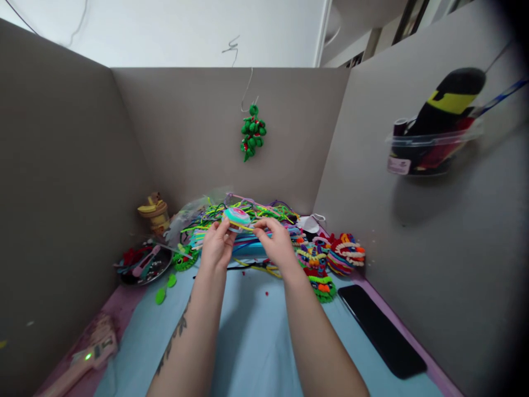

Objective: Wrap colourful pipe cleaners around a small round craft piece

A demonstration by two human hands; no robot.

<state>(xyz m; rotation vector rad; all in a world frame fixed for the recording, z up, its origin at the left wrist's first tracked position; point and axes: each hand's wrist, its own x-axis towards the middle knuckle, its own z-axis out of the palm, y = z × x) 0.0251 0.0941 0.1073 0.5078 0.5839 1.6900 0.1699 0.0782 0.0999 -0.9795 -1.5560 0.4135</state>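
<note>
Pink and mint bands mark the round disc (236,215), held up in the middle, in front of the pipe-cleaner pile (270,210). The left hand (217,242) pinches its left edge between thumb and fingers, probably to steady it while leaving most of it uncovered; the right hand (273,238) has thumb and fingertips closed on the yellow strand (248,227) along its near edge, apparently keeping that straight. The pile lies on the far side, likely for easy reach; the black smartphone (382,331) rests at right, presumably clear of both forearms.
</note>
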